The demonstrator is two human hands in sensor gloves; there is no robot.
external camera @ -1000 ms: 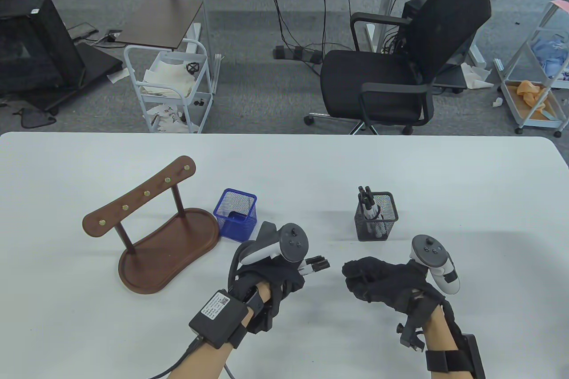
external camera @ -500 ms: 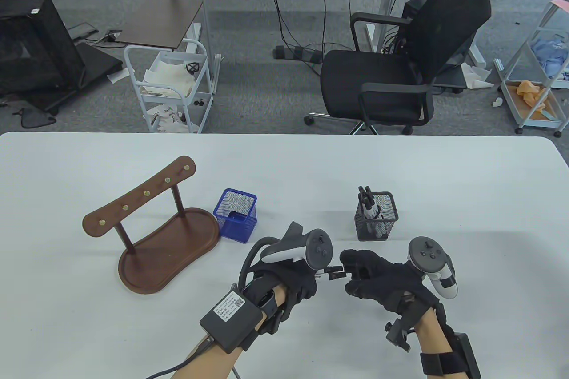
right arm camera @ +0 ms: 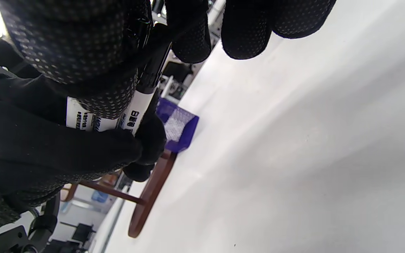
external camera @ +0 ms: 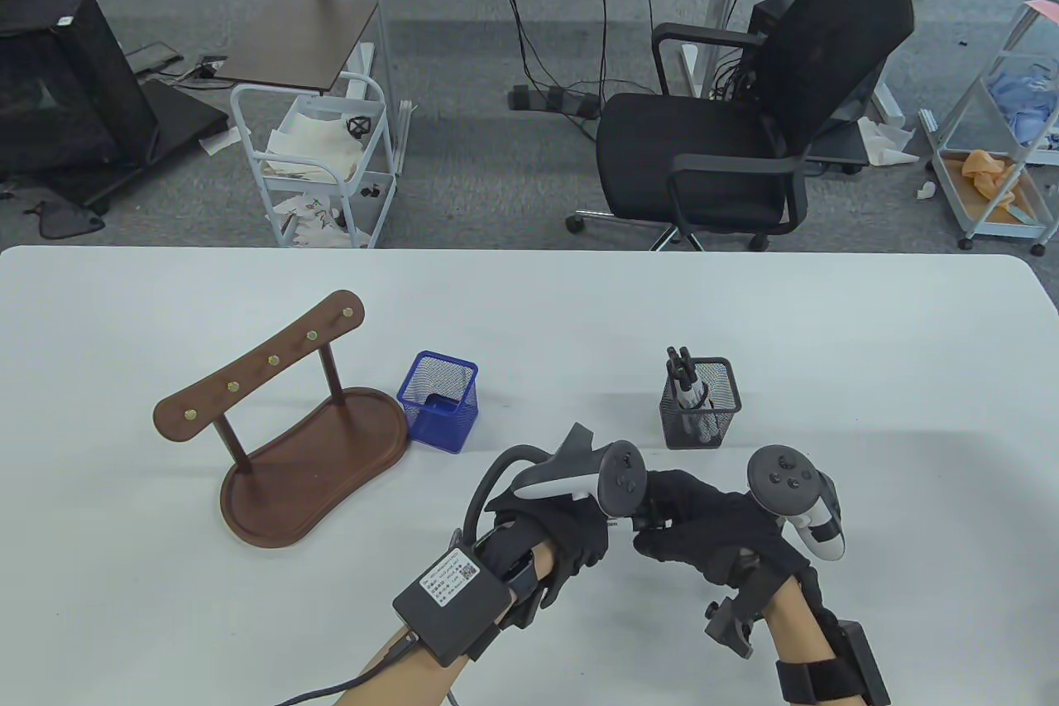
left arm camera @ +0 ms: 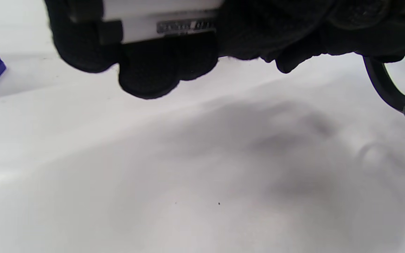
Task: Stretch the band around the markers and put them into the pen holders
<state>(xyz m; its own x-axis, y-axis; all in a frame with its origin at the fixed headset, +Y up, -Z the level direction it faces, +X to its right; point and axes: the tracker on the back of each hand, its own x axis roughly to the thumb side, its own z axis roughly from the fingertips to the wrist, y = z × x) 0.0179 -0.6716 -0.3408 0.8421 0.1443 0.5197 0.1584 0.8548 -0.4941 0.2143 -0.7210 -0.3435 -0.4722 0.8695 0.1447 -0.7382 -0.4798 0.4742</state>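
The left hand (external camera: 556,532) clamps the markers (right arm camera: 132,117) level above the near tabletop (external camera: 827,342), steadying them so the right hand (external camera: 703,520), pinching their cap ends, can presumably work a band on; no band shows.

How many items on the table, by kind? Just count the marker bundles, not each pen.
Mesh pen holders: 2, a blue one and a black one
Marker bundles: 2, one standing in the black holder, one held between the left hand and right hand
Wooden hook stand: 1
Total: 5
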